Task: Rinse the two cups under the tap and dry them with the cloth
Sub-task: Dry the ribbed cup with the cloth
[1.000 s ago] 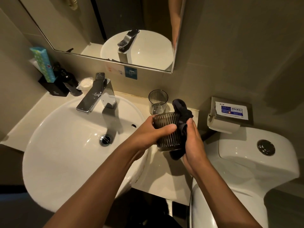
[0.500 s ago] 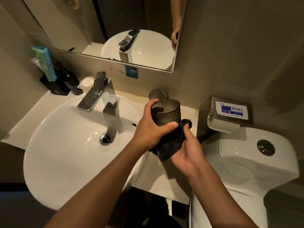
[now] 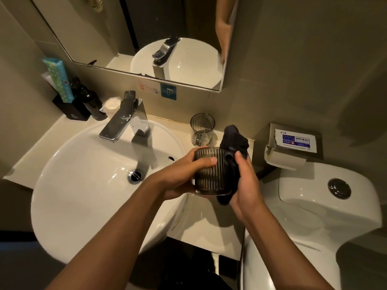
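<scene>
My left hand [image 3: 184, 176] grips a dark ribbed cup [image 3: 210, 176] above the counter, just right of the basin. Pressed against the cup's right side is a dark cloth [image 3: 233, 147], held by my right hand [image 3: 246, 183], with part of it bunched up above the rim. A second, clear cup [image 3: 202, 128] stands upright on the counter by the wall, behind the held one. The chrome tap [image 3: 123, 120] is at the back of the white basin [image 3: 73, 185], and no water shows running from it.
A black holder with a green tube [image 3: 58, 82] and a dark bottle [image 3: 92, 101] stand at the counter's back left, beside a wrapped soap [image 3: 112, 104]. A toilet [image 3: 326, 206] and a paper holder [image 3: 291, 147] are close on the right. A mirror [image 3: 146, 34] hangs above.
Half a second ago the cup was raised with the cloth under its base; now it is lower and the cloth is up along its right side again.
</scene>
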